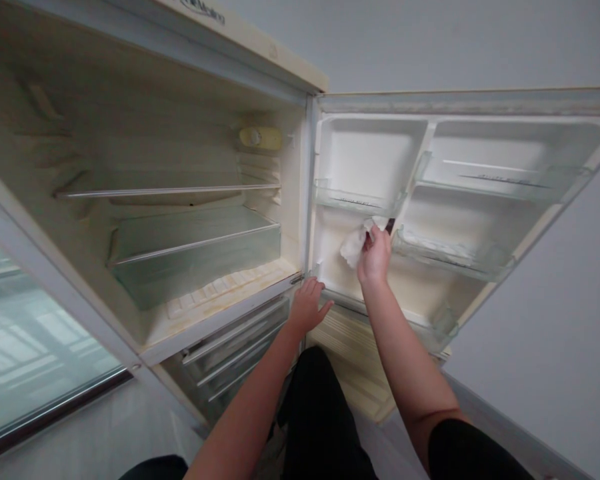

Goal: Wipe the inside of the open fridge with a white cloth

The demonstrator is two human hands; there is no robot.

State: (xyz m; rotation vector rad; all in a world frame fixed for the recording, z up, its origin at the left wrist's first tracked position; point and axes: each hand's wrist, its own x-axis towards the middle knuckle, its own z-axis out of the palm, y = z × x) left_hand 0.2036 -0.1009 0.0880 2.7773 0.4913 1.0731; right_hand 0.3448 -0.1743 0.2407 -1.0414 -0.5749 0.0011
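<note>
A refrigerator stands with its upper door (365, 150) swung out to the right. My right hand (375, 257) is closed on a crumpled white wipe (354, 247), in front of the inner face of that door, below a clear door shelf (353, 199). A small dark strip (391, 226) shows just beyond my fingertips; I cannot tell what it is or whether I hold it. Lower and to the left, my left hand (307, 305) rests by the hinge between the upper and lower compartments, its fingers stretched out and the thumb apart.
Inside the fridge are a glass shelf (170, 191), a clear drawer (200, 257) and a yellowish lamp housing (261, 138). Brown stains mark the compartment floor (220, 303). Below, the open freezer has clear drawer fronts (240, 353) and a ribbed lower door (353, 353). My knee is between my arms.
</note>
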